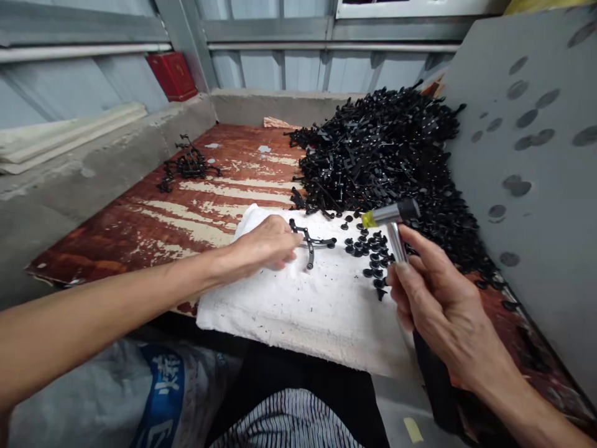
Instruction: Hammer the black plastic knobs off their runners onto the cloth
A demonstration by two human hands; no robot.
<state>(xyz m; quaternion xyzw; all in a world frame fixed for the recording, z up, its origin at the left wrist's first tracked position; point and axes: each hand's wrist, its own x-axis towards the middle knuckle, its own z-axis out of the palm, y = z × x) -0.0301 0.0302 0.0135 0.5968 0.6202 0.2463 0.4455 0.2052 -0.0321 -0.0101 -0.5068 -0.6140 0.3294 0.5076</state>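
My left hand (263, 246) rests on a white cloth pad (308, 305) with its fingers curled, pinching one end of a black plastic sprue (310, 239) that lies flat on the pad. My right hand (433, 292) is closed round the metal handle of a small hammer (392, 218), whose head has a yellow tip and hovers just above the pad. Several loose small black round parts (368, 249) lie on the pad between the sprue and the hammer.
A big heap of black sprues (382, 149) fills the back right of the worn red board (186, 211). A small pile of sprues (186, 165) lies at the back left. A grey panel (527, 155) stands on the right; a concrete ledge and a red box (171, 74) are behind.
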